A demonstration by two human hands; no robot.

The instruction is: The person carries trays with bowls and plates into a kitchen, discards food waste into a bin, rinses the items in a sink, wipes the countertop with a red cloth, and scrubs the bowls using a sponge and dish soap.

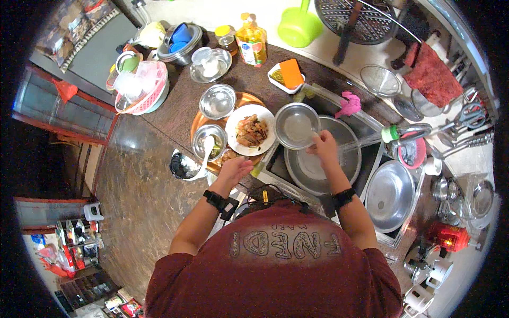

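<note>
My right hand (323,146) grips the rim of a round metal bowl (295,124). The bowl is over the left edge of the sink, partly above a large metal basin (308,169). Water streams from a green-tipped faucet (389,134) towards that basin. My left hand (236,170) is empty, its fingers loosely spread by the near edge of a round wooden tray (197,126). On the tray are a white plate (267,114) of food scraps, an upturned or empty shiny bowl (217,101), and a metal bowl (193,145) with a white spoon (208,145).
A lined bin (185,165) stands below the counter edge on the left. Behind the sink are a white dish with an orange sponge (291,73), a pink cloth (348,104) and a dish-soap bottle (251,41). An oval metal basin (389,196) lies right of the sink.
</note>
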